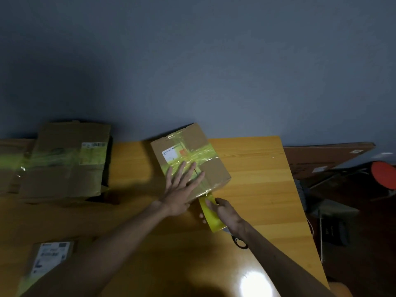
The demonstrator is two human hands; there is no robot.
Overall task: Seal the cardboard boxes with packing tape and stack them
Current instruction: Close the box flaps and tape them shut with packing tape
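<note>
Saw, well to the left of the taped box [214,168], a larger carton [64,161] wrapped in yellow-green tape and bearing a barcode label, lying on the wooden table [267,189]. Noted, left of the taped box and much nearer, a small labelled parcel [51,258] at the table's front edge. Had the left hand [182,187] flat on top of the taped box, fingers straight and spread, pressing over the crossed bands of yellow tape. Held a yellow tape roll [211,213] just below the taped box's near corner, right hand [227,213] curled around it, a strip stretched from roll to box edge. Spotted scissors [240,242] on the table nearer than the taped box, partly hidden beneath the right wrist. Made out, right of the taped box and beyond the table, a flat brown carton [321,155] and a red round object [383,174].
</note>
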